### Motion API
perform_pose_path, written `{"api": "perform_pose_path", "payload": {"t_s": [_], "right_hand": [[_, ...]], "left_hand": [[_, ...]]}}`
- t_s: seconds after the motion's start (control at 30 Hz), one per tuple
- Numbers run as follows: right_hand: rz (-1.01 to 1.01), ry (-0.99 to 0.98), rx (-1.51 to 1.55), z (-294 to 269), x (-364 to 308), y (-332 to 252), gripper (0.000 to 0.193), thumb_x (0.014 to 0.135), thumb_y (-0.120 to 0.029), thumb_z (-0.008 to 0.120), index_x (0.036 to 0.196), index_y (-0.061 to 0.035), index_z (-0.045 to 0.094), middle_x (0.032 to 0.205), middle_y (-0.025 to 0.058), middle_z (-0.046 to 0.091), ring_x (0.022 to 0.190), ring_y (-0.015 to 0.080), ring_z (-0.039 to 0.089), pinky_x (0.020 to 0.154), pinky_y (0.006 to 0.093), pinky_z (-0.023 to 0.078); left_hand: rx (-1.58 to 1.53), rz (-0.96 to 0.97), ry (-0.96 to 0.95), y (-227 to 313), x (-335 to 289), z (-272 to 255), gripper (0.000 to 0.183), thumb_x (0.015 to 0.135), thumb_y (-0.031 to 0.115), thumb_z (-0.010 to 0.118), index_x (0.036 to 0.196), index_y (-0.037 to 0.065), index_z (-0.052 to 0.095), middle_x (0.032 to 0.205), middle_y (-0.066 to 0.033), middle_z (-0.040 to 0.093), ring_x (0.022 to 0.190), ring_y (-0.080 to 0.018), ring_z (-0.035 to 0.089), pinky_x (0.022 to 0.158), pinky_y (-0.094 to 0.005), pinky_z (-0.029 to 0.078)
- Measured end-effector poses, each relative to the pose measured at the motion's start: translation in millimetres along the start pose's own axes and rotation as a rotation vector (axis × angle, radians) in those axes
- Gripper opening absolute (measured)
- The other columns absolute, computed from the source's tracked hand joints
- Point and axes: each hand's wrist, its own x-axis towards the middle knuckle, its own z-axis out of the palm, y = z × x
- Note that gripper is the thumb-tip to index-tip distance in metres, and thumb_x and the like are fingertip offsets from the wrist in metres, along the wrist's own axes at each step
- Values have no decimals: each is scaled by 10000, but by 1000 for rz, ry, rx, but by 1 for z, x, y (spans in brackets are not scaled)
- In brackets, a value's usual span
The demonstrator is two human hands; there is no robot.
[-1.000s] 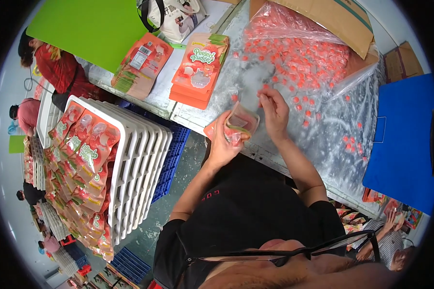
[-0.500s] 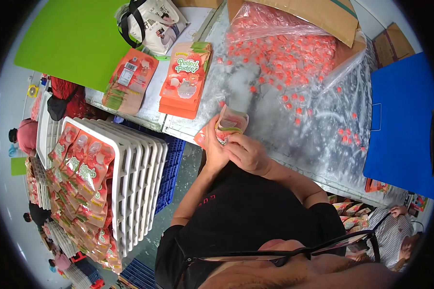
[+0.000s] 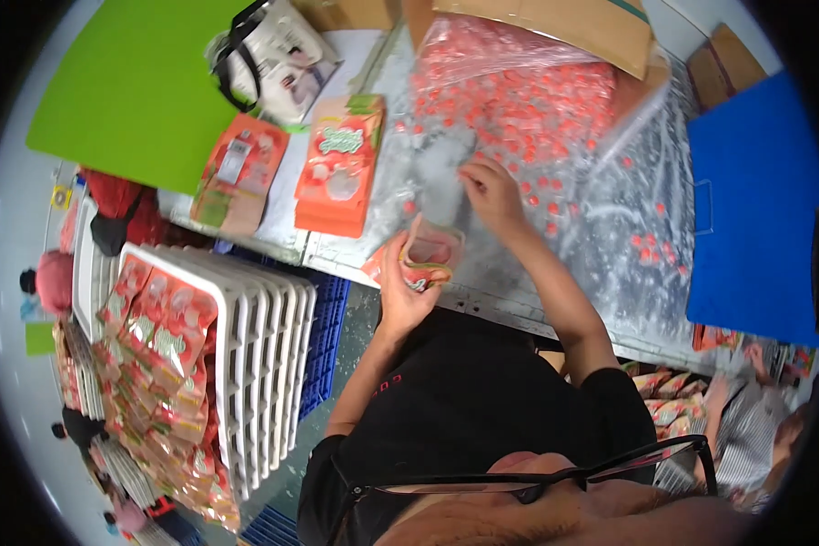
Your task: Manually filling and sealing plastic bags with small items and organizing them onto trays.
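My left hand (image 3: pixel 404 298) grips a red and pink printed pouch (image 3: pixel 435 244) near the table's front edge. The pouch's mouth gapes upward, and its pale pink inside shows. Over the tabletop, my right hand (image 3: pixel 493 195) is apart from the pouch, with its fingers drawn together in a curl. Whether they pinch anything is too small to make out. Small red wrapped pieces (image 3: pixel 530 187) lie scattered just right of that hand. Beyond it, a heap of the same pieces (image 3: pixel 537 100) spills from a clear plastic liner in a cardboard box (image 3: pixel 564 23).
Flat pouches lie in a stack (image 3: pixel 338 168) and a second pile (image 3: pixel 241 168) left of my hands. A white fabric bag (image 3: pixel 291 68) stands behind them. Stacked white trays (image 3: pixel 268 364) with filled pouches rise at my left. A blue panel (image 3: pixel 760 209) borders the table's right side.
My right hand has left the pouch and moved away over the table, toward the loose red pieces. The left hand keeps its grip on the pouch, whose mouth now shows more fully.
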Motion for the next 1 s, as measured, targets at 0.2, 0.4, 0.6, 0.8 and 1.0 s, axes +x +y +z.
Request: {"api": "perform_pose_path", "payload": {"t_s": [0.2, 0.4, 0.6, 0.8, 1.0], "right_hand": [[0, -258, -293, 38, -39, 53, 212, 848, -96, 623, 1057, -61, 623, 1003, 126, 592, 956, 336, 610, 820, 405, 519], [4, -95, -221, -42, -89, 33, 213, 828, -60, 640, 1040, -53, 625, 1001, 130, 593, 870, 340, 600, 752, 412, 512], [369, 335, -831, -192, -125, 102, 218, 835, -98, 636, 1051, -101, 665, 1001, 134, 630, 924, 354, 609, 791, 448, 493], [316, 390, -1224, -215, -133, 122, 268, 856, -176, 672, 1111, -94, 690, 1166, 151, 608, 1056, 351, 577, 894, 471, 459], [146, 182, -688, -128, -95, 74, 347, 846, -240, 720, 1167, -113, 689, 1290, 117, 585, 1212, 346, 516, 1027, 487, 384]], "left_hand": [[-318, -282, 55, -5, -11, 0, 836, 666, -7, 761, 1413, -12, 385, 1287, -194, 520, 1216, -318, 530, 1059, -405, 409], [-622, -301, 171, 9, -10, -16, 858, 818, -66, 663, 1508, 44, 165, 1403, -145, 403, 1284, -242, 441, 1113, -405, 360], [-715, -337, 164, -6, -12, -21, 852, 820, -62, 646, 1513, 35, 161, 1433, -153, 381, 1323, -251, 405, 1118, -405, 348], [-724, -317, 116, -8, -15, -14, 825, 808, -51, 657, 1497, 27, 211, 1421, -148, 389, 1309, -247, 410, 1112, -406, 344], [-736, -343, 96, -8, -15, -13, 813, 809, -48, 658, 1491, 22, 221, 1417, -142, 398, 1312, -245, 406, 1118, -409, 334]]}}
